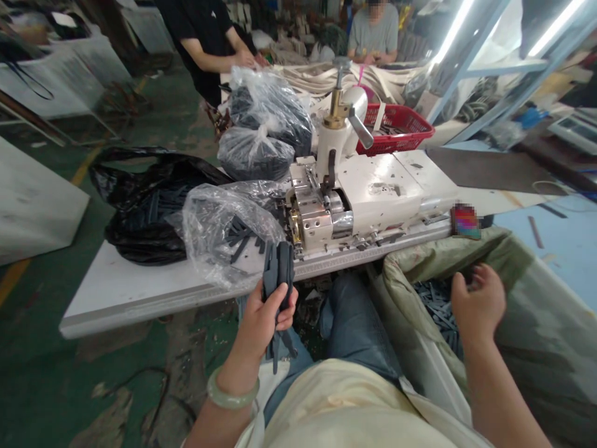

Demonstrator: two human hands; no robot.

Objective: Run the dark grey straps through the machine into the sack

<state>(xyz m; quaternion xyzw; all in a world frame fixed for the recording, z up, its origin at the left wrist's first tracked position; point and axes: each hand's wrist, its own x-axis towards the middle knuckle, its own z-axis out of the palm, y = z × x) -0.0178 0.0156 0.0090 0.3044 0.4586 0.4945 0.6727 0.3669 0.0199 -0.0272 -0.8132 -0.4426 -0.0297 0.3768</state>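
"Strips (278, 258) of dark grey colour: where are they at this moment?"

"One bundle of them is in the left hand (274, 308). The fingers are closed around its middle, the thumb lies across the front, and several ends hang below the fist. The bundle stands nearly upright, by the front edge of the white table (125, 305)."

"Of which material are they?"

"It may be leather or some synthetic sheet; the view is too soft to tell."

"And the right hand (480, 302)?"

"It is over the bin (506, 252), which is lined with olive cloth. Its thumb stands apart from the half-curled fingers. Many loose strips (433, 305) lie inside this bin."

"Which things are around?"

"Beyond the left hand, a cream skiving machine (321, 221) stands on the table. On its left lie a clear plastic bag (205, 214), with a few strips inside, and an open black plastic bag (135, 246), with more of them. A red plastic basket (410, 130) is behind the machine. Farther away is a person in a black shirt (198, 25)."
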